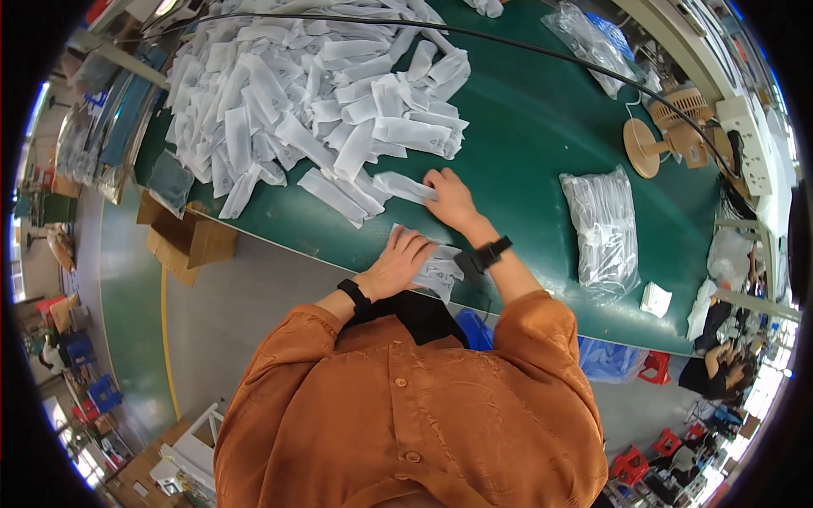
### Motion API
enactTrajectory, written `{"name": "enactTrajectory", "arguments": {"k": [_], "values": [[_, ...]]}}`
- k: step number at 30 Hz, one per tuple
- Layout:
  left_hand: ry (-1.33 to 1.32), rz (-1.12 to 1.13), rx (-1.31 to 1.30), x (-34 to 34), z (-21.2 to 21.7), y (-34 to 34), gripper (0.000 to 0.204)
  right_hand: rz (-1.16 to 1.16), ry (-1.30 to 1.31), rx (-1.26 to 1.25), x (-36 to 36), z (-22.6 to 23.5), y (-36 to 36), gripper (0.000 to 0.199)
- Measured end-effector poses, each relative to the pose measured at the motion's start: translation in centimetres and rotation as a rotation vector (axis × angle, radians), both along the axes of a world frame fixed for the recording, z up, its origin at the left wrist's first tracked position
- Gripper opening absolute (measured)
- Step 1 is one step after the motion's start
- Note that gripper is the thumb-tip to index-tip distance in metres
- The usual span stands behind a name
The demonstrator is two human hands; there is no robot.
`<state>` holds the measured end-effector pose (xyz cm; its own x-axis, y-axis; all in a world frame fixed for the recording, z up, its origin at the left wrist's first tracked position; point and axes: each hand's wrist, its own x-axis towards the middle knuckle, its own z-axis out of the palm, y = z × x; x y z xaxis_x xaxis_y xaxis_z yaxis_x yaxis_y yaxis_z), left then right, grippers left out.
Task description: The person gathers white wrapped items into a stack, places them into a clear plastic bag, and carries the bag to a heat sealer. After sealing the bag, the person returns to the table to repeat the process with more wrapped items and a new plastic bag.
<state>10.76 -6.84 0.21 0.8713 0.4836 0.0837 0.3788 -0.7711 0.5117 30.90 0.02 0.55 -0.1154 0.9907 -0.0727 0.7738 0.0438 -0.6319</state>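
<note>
My left hand (400, 261) lies with fingers spread on a small stack of white packets (440, 269) at the near edge of the green table (525, 152), pressing it down. My right hand (449, 200) reaches further out and pinches the end of one long white packet (400, 186) at the edge of a big heap of white packets (305, 102). Both wrists wear black bands. My orange shirt fills the lower part of the view.
A clear bag full of white packets (603, 230) lies to the right, with another bag (593, 42) at the back. A small beige fan (669, 129), a power strip (747, 146) and a black cable (508, 44) are at the right. A cardboard box (190, 239) stands left, below the table. Another person (720, 366) sits at far right.
</note>
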Motion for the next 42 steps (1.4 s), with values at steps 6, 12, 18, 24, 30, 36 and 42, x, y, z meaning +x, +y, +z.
{"name": "enactTrajectory", "arguments": {"k": [6,12,18,24,30,36,42], "values": [[-0.026,-0.025,0.025,2.0,1.6,3.7,0.090,0.079,0.055,0.018,5.0,-1.0,-6.7,0.036],[-0.136,-0.104,-0.161,4.7,-1.7,5.5,0.099,-0.092,0.316,0.100,4.6,-0.3,-12.6,0.064],[-0.367,0.051,-0.266,8.9,-2.1,5.0,0.074,-0.250,0.205,0.277,3.5,-1.0,-14.3,0.107],[-0.311,0.203,-0.207,12.6,-2.5,2.6,0.038,-0.055,0.125,0.322,9.4,-2.2,-14.4,0.098],[-0.367,0.210,-0.356,20.9,-1.5,-3.0,0.029,-0.100,0.173,0.367,17.1,-2.1,-20.5,0.090],[-0.368,-0.043,-0.649,36.2,5.2,-12.1,0.025,-0.455,0.255,0.229,28.9,3.5,-37.1,0.083],[-0.315,-0.035,-0.011,48.4,6.9,-18.7,0.024,-0.959,0.395,0.235,37.9,3.7,-49.9,0.073]]}}
